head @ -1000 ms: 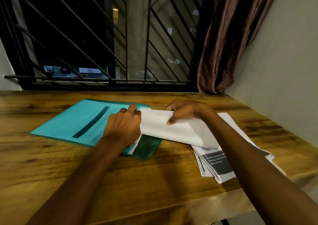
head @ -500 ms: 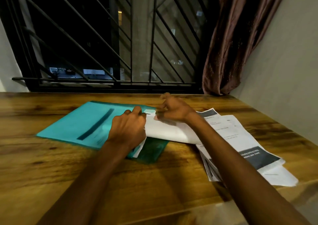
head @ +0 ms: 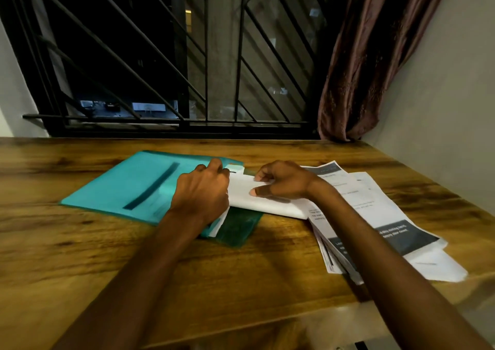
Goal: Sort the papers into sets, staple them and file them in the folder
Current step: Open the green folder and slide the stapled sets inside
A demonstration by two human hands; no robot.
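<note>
A teal folder lies flat on the wooden table, with a dark green flap showing at its near right corner. A blank white set of papers lies partly tucked in at the folder's right edge. My left hand is curled over that edge, fingers gripping the folder cover where the papers go in. My right hand holds the white set, thumb on top and fingers curled round its far edge. A loose pile of printed sheets with dark banners lies under my right forearm.
A barred window runs along the table's far edge. A brown curtain hangs at the back right beside a grey wall. The table's near edge and right corner lie close to the printed pile.
My right hand slid right along the white set, away from my left hand. More of the printed pile is uncovered than a second ago. My left hand stays at the folder's edge.
</note>
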